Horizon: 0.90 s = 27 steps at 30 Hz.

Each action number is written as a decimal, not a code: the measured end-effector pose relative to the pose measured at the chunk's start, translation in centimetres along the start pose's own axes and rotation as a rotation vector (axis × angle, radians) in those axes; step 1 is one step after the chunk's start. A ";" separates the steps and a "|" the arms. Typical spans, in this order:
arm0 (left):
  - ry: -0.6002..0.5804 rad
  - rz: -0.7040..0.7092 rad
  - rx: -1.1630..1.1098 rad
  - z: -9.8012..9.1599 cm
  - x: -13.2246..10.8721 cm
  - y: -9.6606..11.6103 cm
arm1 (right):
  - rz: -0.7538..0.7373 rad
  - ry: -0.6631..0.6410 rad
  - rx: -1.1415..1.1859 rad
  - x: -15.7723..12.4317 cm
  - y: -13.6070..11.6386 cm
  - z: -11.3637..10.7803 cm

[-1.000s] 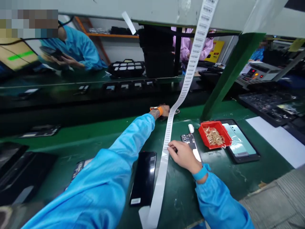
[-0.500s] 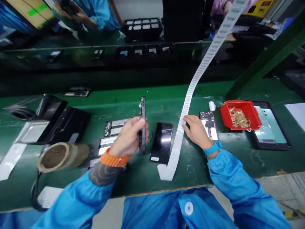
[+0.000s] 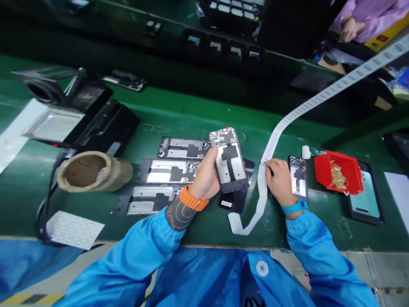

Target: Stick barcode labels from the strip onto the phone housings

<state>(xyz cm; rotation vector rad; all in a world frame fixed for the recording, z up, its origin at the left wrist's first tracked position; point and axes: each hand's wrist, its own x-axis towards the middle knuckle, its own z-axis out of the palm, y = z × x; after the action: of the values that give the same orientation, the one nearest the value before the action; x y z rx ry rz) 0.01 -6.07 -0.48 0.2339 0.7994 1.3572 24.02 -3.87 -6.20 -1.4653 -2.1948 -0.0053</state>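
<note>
My left hand (image 3: pixel 206 177) grips an opened smartphone (image 3: pixel 230 160) by its side, its inner board and metal plate facing up. Beneath it on the bench, partly covered, lies a black phone (image 3: pixel 234 202) with a small white label. The fingers of my right hand (image 3: pixel 281 181) are pinched at the edge of a long white strip of barcode labels (image 3: pixel 262 187). That strip runs from the bench up to the far right, its tail folded near the front edge. Three opened phones (image 3: pixel 168 172) lie left of my left hand. Just beyond my right hand lies another opened phone (image 3: pixel 298 177).
A cardboard tube (image 3: pixel 123 175) and a black device (image 3: pixel 105 128) stand at left, near a label sheet (image 3: pixel 75 230). On the right are a red bin (image 3: pixel 351 168) of tan bits and a tray with a pale green panel (image 3: pixel 367 196). Across the bench, a person's hands (image 3: pixel 349 30) show.
My left hand has turned the phone from edge-on to its inner side facing up, over the black phone. My right fingers have closed at the label strip. The view has shifted and tilted.
</note>
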 end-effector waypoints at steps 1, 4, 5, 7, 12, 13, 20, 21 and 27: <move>-0.049 -0.053 -0.039 0.1 -0.1 0.3 | -0.027 -0.007 -0.020 -0.1 0.0 0.0; -0.135 -0.166 -0.152 0.6 -0.4 1.3 | -0.107 -0.016 -0.052 -0.2 0.0 -0.2; -0.140 -0.188 -0.179 0.8 -0.5 1.6 | -0.129 -0.018 -0.052 -0.3 0.0 -0.2; -0.128 -0.211 -0.212 0.9 -0.6 2.1 | -0.159 -0.014 -0.037 -0.5 0.0 -0.3; -0.103 -0.197 -0.228 0.8 -0.6 2.2 | -0.099 0.021 0.060 -0.8 -0.2 -0.1; -0.108 -0.194 -0.227 0.7 -0.6 2.2 | -0.074 0.017 0.086 -0.8 -0.2 -0.1; -0.109 -0.161 -0.228 0.2 -0.2 1.7 | 0.335 0.248 0.438 1.1 -1.1 -3.5; -0.104 -0.166 -0.224 0.1 -0.1 1.6 | 0.393 0.297 0.542 1.4 -2.0 -4.3; -0.133 -0.217 -0.206 -0.9 0.8 0.8 | 0.351 -0.325 1.181 1.5 -10.0 -5.3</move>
<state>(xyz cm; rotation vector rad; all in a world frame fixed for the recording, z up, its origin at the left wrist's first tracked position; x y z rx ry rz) -1.23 -5.44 -0.96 0.0718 0.5519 1.1954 17.05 -8.23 1.69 -1.0946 -1.5312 1.4470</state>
